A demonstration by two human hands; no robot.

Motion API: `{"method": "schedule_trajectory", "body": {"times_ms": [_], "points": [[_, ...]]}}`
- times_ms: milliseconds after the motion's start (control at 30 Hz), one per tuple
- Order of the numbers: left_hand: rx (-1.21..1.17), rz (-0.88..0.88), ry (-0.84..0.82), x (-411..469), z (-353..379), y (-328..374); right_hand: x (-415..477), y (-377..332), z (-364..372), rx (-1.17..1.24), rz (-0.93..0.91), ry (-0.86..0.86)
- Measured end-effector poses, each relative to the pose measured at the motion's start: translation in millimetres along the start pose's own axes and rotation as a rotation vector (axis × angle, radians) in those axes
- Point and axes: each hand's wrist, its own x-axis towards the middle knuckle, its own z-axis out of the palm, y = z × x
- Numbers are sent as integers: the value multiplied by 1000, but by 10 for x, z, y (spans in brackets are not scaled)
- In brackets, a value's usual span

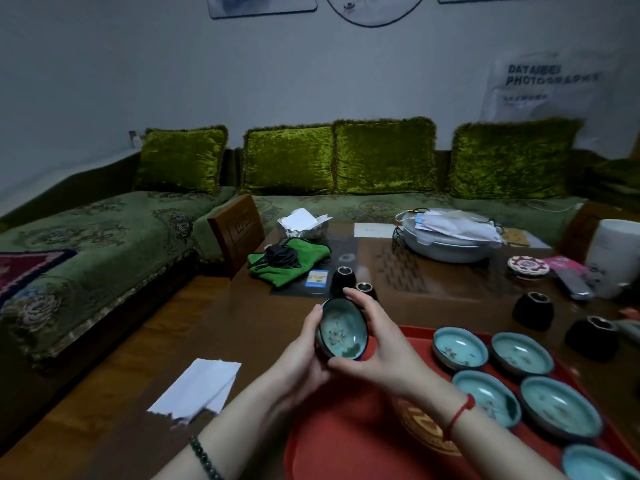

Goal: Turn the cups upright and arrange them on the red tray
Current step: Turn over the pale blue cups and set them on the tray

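Note:
Both hands hold one teal-glazed cup with a dark rim, its mouth tilted toward me, above the near left corner of the red tray. My left hand cups it from below and left, while my right hand wraps its right side. Several teal cups stand upright on the tray's right half, such as one at the back and another nearer me. Upside-down dark cups rest on the table: two just beyond my hands and two to the right of the tray.
A white paper lies at the table's left edge. Farther back sit a green cloth with a black cord, a small card, a bowl of masks, a remote and a white canister. A green sofa runs behind.

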Motion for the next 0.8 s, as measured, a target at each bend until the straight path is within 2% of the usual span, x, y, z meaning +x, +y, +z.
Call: {"method": "schedule_trajectory", "body": {"times_ms": [200,533,667,800], "points": [[256,-62,-44,-137,344,-423,-574,38,-421,-136,106,26],[746,211,-164,-335,645,-916,-1329,171,-877,-202,264,-21],[871,226,-280,-431,704,-1046,-1526,186,-962,-244,289,-38],[986,267,-265,-456,753,-1103,-1648,162,-1010,-299,296,-69]]}}
